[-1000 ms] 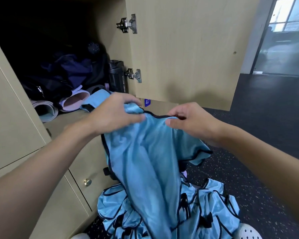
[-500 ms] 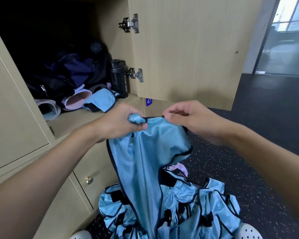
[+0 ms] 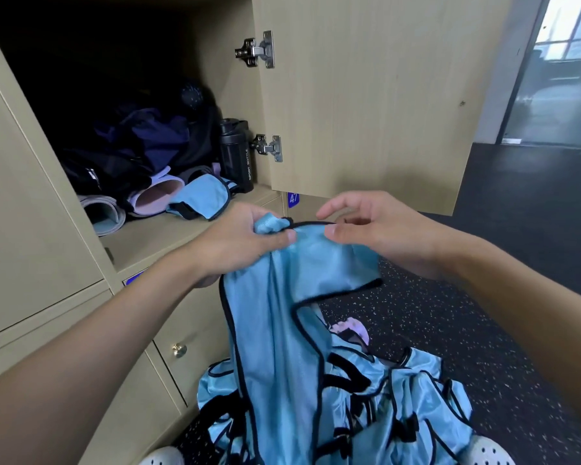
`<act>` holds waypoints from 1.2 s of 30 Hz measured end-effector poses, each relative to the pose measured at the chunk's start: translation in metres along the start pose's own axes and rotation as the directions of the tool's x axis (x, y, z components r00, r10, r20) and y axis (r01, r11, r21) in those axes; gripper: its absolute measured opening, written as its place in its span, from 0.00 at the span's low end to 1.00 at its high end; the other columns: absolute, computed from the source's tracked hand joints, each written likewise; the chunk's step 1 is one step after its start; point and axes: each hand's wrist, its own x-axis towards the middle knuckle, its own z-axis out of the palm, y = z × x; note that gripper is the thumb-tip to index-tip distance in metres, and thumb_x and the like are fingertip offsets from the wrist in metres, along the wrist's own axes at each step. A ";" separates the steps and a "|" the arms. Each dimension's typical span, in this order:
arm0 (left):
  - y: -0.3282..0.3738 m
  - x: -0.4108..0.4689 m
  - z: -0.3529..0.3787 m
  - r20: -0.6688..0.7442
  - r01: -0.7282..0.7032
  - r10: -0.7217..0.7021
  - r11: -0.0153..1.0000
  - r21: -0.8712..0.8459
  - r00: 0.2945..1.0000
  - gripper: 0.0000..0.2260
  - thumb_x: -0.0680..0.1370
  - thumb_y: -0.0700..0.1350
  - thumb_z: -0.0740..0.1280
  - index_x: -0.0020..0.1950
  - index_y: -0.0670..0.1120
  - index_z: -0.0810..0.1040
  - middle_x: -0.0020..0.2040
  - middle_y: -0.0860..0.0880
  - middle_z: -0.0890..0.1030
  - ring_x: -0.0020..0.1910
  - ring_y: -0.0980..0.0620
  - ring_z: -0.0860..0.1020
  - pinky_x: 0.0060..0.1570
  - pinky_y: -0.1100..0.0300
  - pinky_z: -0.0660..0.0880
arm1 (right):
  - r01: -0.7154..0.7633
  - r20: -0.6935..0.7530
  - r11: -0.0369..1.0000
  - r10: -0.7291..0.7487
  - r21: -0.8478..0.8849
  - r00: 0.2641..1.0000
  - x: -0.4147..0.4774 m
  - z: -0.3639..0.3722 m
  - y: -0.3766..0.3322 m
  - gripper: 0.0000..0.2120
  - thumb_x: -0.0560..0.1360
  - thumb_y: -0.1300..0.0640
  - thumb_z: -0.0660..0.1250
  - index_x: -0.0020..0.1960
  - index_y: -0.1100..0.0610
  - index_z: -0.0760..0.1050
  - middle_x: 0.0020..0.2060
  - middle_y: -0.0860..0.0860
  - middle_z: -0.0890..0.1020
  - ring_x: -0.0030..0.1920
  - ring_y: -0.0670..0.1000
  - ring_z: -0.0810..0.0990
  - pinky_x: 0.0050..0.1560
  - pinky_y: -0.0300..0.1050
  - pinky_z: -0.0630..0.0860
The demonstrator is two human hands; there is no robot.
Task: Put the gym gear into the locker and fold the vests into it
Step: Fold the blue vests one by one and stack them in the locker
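Left hand (image 3: 240, 245) pinches the bunched top of a shiny blue, black-trimmed vest (image 3: 282, 330); right hand (image 3: 378, 229) thumb touches the fabric, fingers loosely spread.

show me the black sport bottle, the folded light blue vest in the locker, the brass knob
black sport bottle (image 3: 237, 159), head view, side wall
folded light blue vest (image 3: 202, 197), head view, middle of cloth
brass knob (image 3: 179, 350), head view, round face
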 end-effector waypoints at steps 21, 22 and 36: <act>0.005 -0.001 0.006 -0.032 -0.021 0.016 0.986 -0.163 0.999 0.04 0.77 0.43 0.72 0.43 0.47 0.82 0.34 0.52 0.74 0.33 0.57 0.69 0.34 0.65 0.66 | -0.061 0.137 0.932 0.013 0.358 0.991 -0.006 -0.001 -0.011 0.18 0.77 0.78 0.54 0.59 0.66 0.78 0.54 0.69 0.81 0.51 0.62 0.84 0.55 0.48 0.82; 0.005 0.000 0.006 -0.060 -0.028 0.019 0.986 -0.164 0.998 0.04 0.77 0.43 0.72 0.45 0.44 0.81 0.36 0.50 0.75 0.35 0.56 0.70 0.37 0.63 0.67 | -0.046 0.131 0.945 0.003 0.323 0.991 -0.006 0.000 -0.010 0.17 0.77 0.78 0.57 0.59 0.66 0.77 0.52 0.68 0.82 0.50 0.61 0.84 0.55 0.48 0.81; 0.018 -0.003 0.007 -0.158 -0.165 0.141 0.975 -0.151 0.977 0.07 0.76 0.45 0.74 0.52 0.46 0.85 0.45 0.53 0.86 0.42 0.61 0.81 0.44 0.67 0.76 | 0.183 -0.112 0.982 -0.177 0.046 0.978 -0.005 0.016 -0.011 0.07 0.69 0.61 0.77 0.36 0.55 0.79 0.48 0.48 0.84 0.50 0.47 0.83 0.57 0.41 0.78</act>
